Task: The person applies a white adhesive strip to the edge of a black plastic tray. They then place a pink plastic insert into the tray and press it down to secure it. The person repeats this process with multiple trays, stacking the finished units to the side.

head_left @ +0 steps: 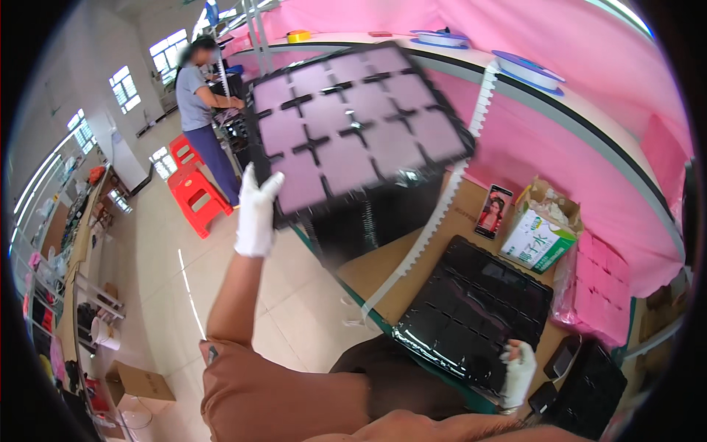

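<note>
My left hand [258,212], in a white glove, is at the left corner of a large black tray [297,146] with pale pink compartments. Thumb and fingers are spread in a V against the tray's edge. That tray lies tilted over a stack of black trays [372,227] and is slightly blurred. On the table, another black tray [471,309] lies with its glossy face up. By its near right corner is my right hand [518,374], gloved, with bare fingertips showing and fingers curled. What they hold, if anything, is hidden.
Pink foam-like blocks [601,283], a carton [541,228] and a phone [494,211] sit along the table's right. Above runs a shelf with blue-and-white reels [528,71]. A white notched strip [434,221] crosses the stack. At far left, a person [199,110] stands by red stools [197,199].
</note>
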{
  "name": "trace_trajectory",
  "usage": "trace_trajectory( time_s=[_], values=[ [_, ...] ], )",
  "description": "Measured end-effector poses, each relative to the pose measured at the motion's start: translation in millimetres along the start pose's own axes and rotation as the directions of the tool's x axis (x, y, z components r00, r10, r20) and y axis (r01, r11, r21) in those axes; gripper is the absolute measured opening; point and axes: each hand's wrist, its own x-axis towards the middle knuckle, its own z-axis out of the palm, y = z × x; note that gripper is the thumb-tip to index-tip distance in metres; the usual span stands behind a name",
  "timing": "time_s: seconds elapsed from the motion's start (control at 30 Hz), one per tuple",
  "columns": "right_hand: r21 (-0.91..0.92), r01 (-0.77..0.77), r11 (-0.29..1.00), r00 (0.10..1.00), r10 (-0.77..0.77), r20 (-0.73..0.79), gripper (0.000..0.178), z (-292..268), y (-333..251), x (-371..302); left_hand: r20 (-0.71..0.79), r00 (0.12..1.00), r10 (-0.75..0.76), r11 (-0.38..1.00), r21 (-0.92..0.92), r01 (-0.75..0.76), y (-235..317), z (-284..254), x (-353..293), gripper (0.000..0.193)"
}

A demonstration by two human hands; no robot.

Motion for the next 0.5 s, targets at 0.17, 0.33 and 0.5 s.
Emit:
trace_trajectory(
  time_s=[0.17, 0.33, 0.5],
  values=[
    [-0.119, 0.141, 0.983, 0.965, -0.11, 0.238, 0.012, 26.4, -7.1, -11.4, -0.067, 0.976, -0.21, 0.976, 0.046, 0.213, -45.2, -45.5, 67.3, 0.021],
    [-0.222, 0.148, 0.964, 0.956, -0.081, 0.283, 0.013, 20.6, -8.0, -13.2, -0.02, 0.905, -0.425, 0.894, 0.146, 0.423, -57.5, -26.4, 71.1, 0.021],
    [-0.189, 0.088, 0.978, 0.954, -0.028, 0.298, 0.016, 28.8, -7.1, -9.5, -0.032, 0.933, -0.357, 0.918, 0.171, 0.357, -85.9, -26.5, 83.1, 0.021]
  ],
)
